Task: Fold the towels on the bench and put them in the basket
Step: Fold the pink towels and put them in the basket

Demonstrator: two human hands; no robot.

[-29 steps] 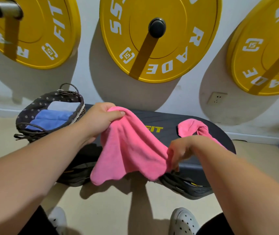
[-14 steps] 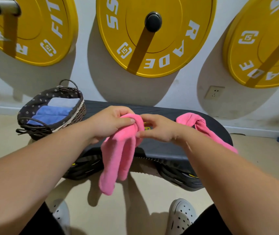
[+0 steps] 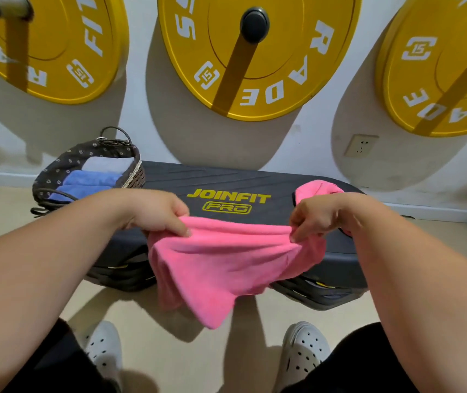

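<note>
Head view, black bench [image 3: 221, 180], pink towel [image 3: 226, 265], yellow wall plates [image 3: 289, 52], beige floor [image 3: 147, 316]

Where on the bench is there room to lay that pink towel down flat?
The bare patch is the middle of the bench, around the yellow lettering, between the basket on the left and the bunched pink towel on the right. Both ends are crowded. The left hand and right hand hold the other towel in front of the near edge.
</note>
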